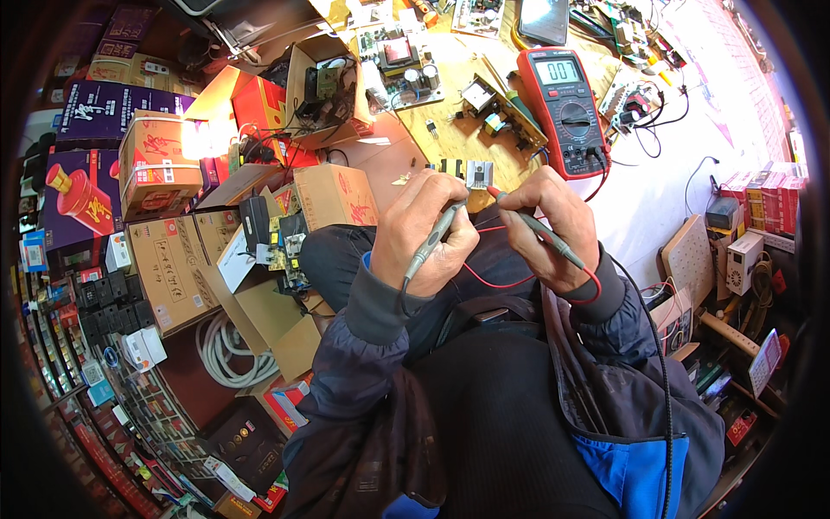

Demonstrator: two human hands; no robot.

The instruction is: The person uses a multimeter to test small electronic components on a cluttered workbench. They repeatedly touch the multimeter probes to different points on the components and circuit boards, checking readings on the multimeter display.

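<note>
My left hand (424,227) is closed round a grey test probe (430,244) with a dark lead leaving its rear end. In my right hand (554,223) is a second grey probe (560,246), its lead red. Both probe tips point inward at a small black component on a silvery metal plate (481,175), at the near edge of the wooden bench. My fingers partly hide the left tip, and I cannot tell whether either tip touches the component. Beyond my right hand lies a red and grey multimeter (564,112), its display lit and leads plugged in at its lower end.
Circuit boards (400,65) and a small board assembly (497,115) lie on the bench (454,82). A loose three-legged component (432,129) is nearby. Cardboard boxes (169,270) and a coiled grey cable (226,353) crowd the left. At right are stacked red boxes (772,201).
</note>
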